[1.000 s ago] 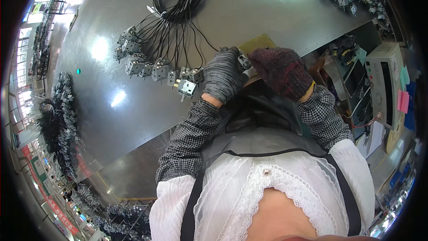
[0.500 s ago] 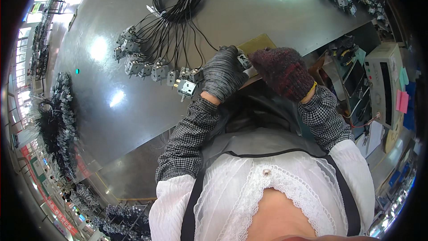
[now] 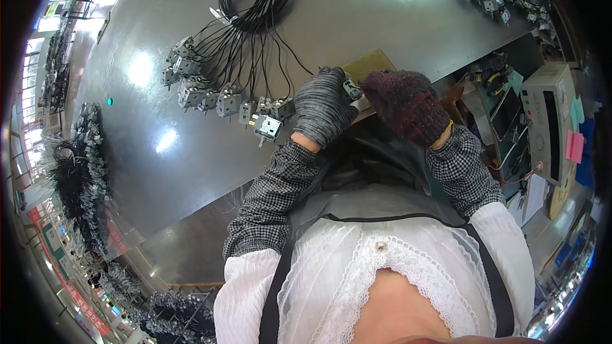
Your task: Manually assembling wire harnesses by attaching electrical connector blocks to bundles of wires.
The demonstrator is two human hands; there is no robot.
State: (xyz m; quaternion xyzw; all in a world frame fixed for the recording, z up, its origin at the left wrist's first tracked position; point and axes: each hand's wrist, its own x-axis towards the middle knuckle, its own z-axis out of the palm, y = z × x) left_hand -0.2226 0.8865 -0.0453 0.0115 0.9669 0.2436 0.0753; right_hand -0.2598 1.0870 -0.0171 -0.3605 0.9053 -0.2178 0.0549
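A small metal block point(image 3: 351, 88) sits between the two gloved hands, over the near edge of the table point(image 3: 376, 19). The left hand point(image 3: 324, 105), in a striped grey glove, reaches forward with its back up, its fingers curled in a close grip on the block. The right hand point(image 3: 406, 106), in a dark red glove, comes in from the other side, bent at the wrist, fingers bunched and pointing toward the block; whether they pinch anything cannot be told. Compared with half a second ago, the left hand and the block sit slightly farther right, while the coil of black cords point(image 3: 278, 0) lies as it did. A yellow pad point(image 3: 370, 62) shows just beyond the hands. More metal blocks point(image 3: 228, 100) lie left of the left hand, at the cord ends. To the right, an open metal box point(image 3: 482, 114) contains dark items with yellow parts, too small to identify.
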